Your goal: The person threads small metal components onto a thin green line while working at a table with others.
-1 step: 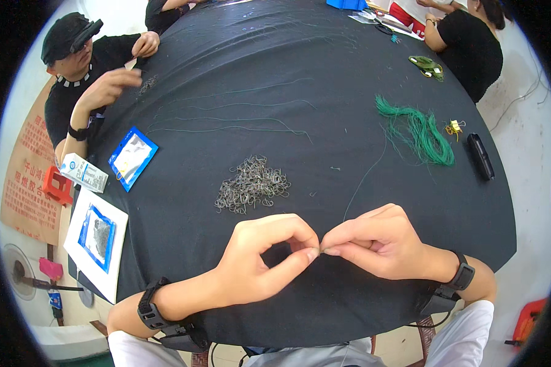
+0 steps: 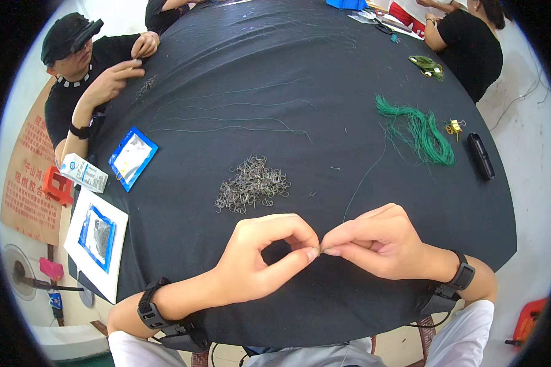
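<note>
My left hand and my right hand meet tip to tip over the near part of the black-covered table. The left thumb and forefinger are pinched; what sits between them is too small and hidden to make out. A thin green line runs from the green line bundle down to my right hand, whose fingers are pinched on it; its end is hidden. Beyond my left hand lies a heap of small metal fish hooks. One loose hook lies apart from the heap.
Several cut lines stretch across the table. To the left are a blue packet, a carton and a white board bearing another packet. A yellow clip and black case lie right. Co-workers sit around.
The co-worker's nearer hand at the far left has shifted slightly. My own hands have not visibly moved.
</note>
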A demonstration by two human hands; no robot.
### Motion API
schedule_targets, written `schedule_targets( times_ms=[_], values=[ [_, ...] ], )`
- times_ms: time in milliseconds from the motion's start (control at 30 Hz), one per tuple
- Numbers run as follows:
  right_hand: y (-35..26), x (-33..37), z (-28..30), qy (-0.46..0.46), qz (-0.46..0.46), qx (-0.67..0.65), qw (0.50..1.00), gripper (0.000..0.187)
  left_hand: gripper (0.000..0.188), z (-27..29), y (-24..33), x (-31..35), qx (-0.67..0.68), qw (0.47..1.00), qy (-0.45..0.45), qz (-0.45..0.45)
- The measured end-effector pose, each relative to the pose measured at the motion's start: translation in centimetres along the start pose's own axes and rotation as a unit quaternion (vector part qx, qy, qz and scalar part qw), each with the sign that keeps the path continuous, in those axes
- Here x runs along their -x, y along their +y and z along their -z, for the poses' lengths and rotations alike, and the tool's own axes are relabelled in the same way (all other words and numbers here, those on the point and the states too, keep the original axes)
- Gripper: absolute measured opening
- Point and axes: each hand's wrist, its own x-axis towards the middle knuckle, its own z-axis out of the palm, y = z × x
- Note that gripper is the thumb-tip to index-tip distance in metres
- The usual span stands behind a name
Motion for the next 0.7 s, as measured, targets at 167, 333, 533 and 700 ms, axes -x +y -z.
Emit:
schedule_targets(
  times_ms=[167,333,533,700],
  values=[
    [0.67,-0.09,-0.17,0.018,0.047,0.031,0.998,0.014,0.004,0.23,-0.45,-0.11,0.042,0.998,-0.014,0.033],
    [0.71,-0.20,-0.22,0.026,0.072,0.046,0.996,0.013,0.005,0.29,-0.05,0.09,0.144,0.982,-0.027,0.122],
    [0.84,-0.35,-0.12,0.030,0.107,0.044,0.993,0.017,0.005,0.44,-0.18,-0.04,0.305,0.934,-0.051,0.178],
    [0.99,-0.31,-0.10,0.034,0.114,0.043,0.992,0.017,0.006,0.34,-0.24,-0.07,0.333,0.922,-0.056,0.190]
  ],
)
